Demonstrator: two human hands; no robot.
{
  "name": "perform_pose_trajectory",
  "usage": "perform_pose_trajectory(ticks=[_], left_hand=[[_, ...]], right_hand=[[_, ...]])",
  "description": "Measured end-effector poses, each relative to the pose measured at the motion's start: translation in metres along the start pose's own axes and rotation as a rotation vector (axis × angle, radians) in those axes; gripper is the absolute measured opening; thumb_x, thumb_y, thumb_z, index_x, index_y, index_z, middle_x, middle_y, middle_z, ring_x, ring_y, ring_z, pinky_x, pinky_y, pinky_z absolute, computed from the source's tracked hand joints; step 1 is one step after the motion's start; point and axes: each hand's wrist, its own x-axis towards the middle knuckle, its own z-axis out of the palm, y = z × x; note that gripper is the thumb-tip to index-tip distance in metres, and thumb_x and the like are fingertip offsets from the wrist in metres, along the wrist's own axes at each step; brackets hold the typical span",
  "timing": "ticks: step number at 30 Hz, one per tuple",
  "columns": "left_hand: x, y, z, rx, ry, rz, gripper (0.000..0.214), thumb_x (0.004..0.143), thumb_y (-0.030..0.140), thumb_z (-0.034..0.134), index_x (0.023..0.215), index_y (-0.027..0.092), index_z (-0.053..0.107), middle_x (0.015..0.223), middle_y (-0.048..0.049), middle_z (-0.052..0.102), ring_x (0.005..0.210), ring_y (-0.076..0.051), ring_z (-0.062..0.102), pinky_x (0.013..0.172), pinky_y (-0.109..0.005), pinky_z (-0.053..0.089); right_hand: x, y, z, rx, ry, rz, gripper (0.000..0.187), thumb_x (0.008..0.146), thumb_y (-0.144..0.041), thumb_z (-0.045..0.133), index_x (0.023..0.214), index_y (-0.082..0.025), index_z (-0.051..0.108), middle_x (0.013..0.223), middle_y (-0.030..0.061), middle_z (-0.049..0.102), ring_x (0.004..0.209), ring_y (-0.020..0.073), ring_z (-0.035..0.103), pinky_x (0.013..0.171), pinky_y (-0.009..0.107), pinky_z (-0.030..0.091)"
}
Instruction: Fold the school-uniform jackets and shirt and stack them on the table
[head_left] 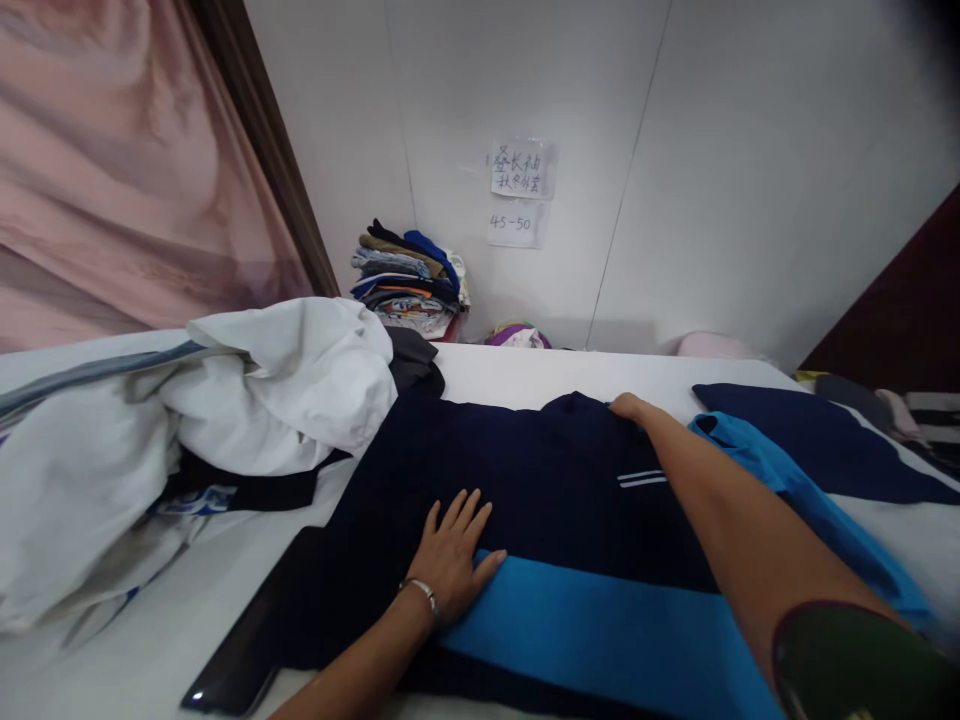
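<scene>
A navy top (487,450) with a broad blue band and two short white stripes lies spread flat in front of me. My left hand (454,560) rests palm down on it at the upper edge of the blue band, fingers apart, with a bracelet at the wrist. At the far edge, my right hand (628,405) is closed on the top's fabric near the neck; its fingertips are mostly hidden. Right of my right forearm lies blue and navy fabric (780,470); whether it belongs to the same top, I cannot tell.
Crumpled white clothing (292,390) is heaped at the left of the white table (510,375). A flat, glossy black thing (247,620) sticks out under the top. Behind the table stands a stack of folded clothes (409,280). Handwritten paper signs (517,170) hang on the wall.
</scene>
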Motion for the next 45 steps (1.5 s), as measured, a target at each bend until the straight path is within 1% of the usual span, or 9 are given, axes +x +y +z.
perform_pose_trajectory(ticks=[7, 12, 17, 21, 25, 28, 34, 38, 45], left_hand=[[0.0, 0.002, -0.003, 0.001, -0.001, -0.003, 0.07, 0.089, 0.064, 0.028, 0.145, 0.023, 0.037, 0.155, -0.0058, 0.028, 0.144, -0.028, 0.02, 0.115, -0.057, 0.014], [-0.001, 0.004, -0.004, -0.002, -0.001, -0.012, 0.071, 0.089, 0.064, 0.027, 0.145, 0.022, 0.037, 0.155, -0.0065, 0.028, 0.144, -0.028, 0.02, 0.115, -0.056, 0.014], [-0.001, 0.004, -0.002, 0.0, 0.017, -0.006, 0.07, 0.089, 0.062, 0.028, 0.144, 0.021, 0.039, 0.154, -0.0078, 0.03, 0.143, -0.029, 0.021, 0.115, -0.056, 0.014], [0.001, 0.004, 0.0, 0.013, 0.042, 0.001, 0.067, 0.089, 0.06, 0.031, 0.143, 0.021, 0.041, 0.153, -0.0088, 0.033, 0.143, -0.029, 0.023, 0.114, -0.056, 0.016], [0.003, 0.003, -0.004, -0.009, 0.007, -0.017, 0.066, 0.089, 0.058, 0.034, 0.143, 0.02, 0.041, 0.153, -0.0091, 0.031, 0.143, -0.028, 0.021, 0.115, -0.055, 0.014], [0.007, -0.001, -0.016, -0.096, -0.081, -0.044, 0.065, 0.089, 0.06, 0.033, 0.14, 0.022, 0.045, 0.152, -0.0084, 0.034, 0.143, -0.027, 0.024, 0.115, -0.053, 0.017], [0.029, -0.024, -0.05, -0.105, 0.029, -0.083, 0.055, 0.086, 0.049, 0.047, 0.132, 0.02, 0.053, 0.148, -0.0103, 0.041, 0.139, -0.024, 0.034, 0.112, -0.044, 0.028], [0.056, -0.048, -0.068, 0.007, 0.147, -0.151, 0.045, 0.088, 0.036, 0.046, 0.129, 0.021, 0.054, 0.147, -0.0096, 0.044, 0.137, -0.024, 0.036, 0.111, -0.047, 0.03], [0.116, -0.075, -0.083, 0.07, 0.191, -0.137, 0.053, 0.086, 0.014, 0.038, 0.139, 0.021, 0.042, 0.152, -0.0079, 0.035, 0.142, -0.021, 0.024, 0.114, -0.045, 0.018]], right_hand=[[-0.035, -0.012, -0.045, 0.364, 0.275, -0.102, 0.015, 0.07, -0.027, 0.056, 0.081, -0.02, 0.062, 0.069, -0.001, 0.063, 0.069, 0.0152, 0.06, 0.064, 0.025, 0.046], [-0.091, -0.002, -0.097, 1.05, 0.523, -0.3, 0.028, 0.058, -0.027, 0.066, 0.082, -0.023, 0.053, 0.073, -0.0047, 0.058, 0.07, 0.0129, 0.057, 0.07, 0.026, 0.046], [-0.201, 0.038, -0.088, 0.951, -0.025, -0.21, 0.035, 0.055, -0.033, 0.077, 0.083, -0.023, 0.06, 0.08, 0.0003, 0.063, 0.068, 0.0166, 0.058, 0.062, 0.029, 0.045], [-0.255, 0.056, -0.051, 0.738, -0.356, 0.003, 0.058, 0.069, -0.053, 0.072, 0.116, -0.023, 0.06, 0.084, 0.0032, 0.066, 0.064, 0.015, 0.058, 0.055, 0.026, 0.043], [-0.25, 0.057, -0.03, 0.674, -0.271, 0.206, 0.08, 0.072, -0.067, 0.063, 0.136, -0.023, 0.047, 0.089, 0.0068, 0.068, 0.059, 0.0157, 0.058, 0.047, 0.025, 0.043], [-0.234, 0.048, -0.02, 0.631, -0.201, 0.249, 0.08, 0.067, -0.067, 0.066, 0.132, -0.023, 0.052, 0.106, 0.0134, 0.068, 0.079, 0.0247, 0.066, 0.061, 0.034, 0.053], [-0.226, 0.023, 0.004, 0.862, -0.232, -0.026, 0.08, 0.056, -0.045, 0.081, 0.129, -0.023, 0.054, 0.085, 0.0044, 0.071, 0.079, 0.0232, 0.068, 0.077, 0.037, 0.055], [-0.234, 0.018, -0.017, 0.985, -0.04, -0.081, 0.073, 0.059, -0.045, 0.08, 0.125, -0.024, 0.058, 0.069, -0.0014, 0.067, 0.063, 0.0179, 0.065, 0.063, 0.03, 0.055], [-0.263, 0.042, -0.067, 1.116, 0.331, -0.05, 0.066, 0.066, -0.044, 0.072, 0.129, -0.032, 0.057, 0.108, 0.0078, 0.069, 0.088, 0.0274, 0.069, 0.074, 0.037, 0.058]])
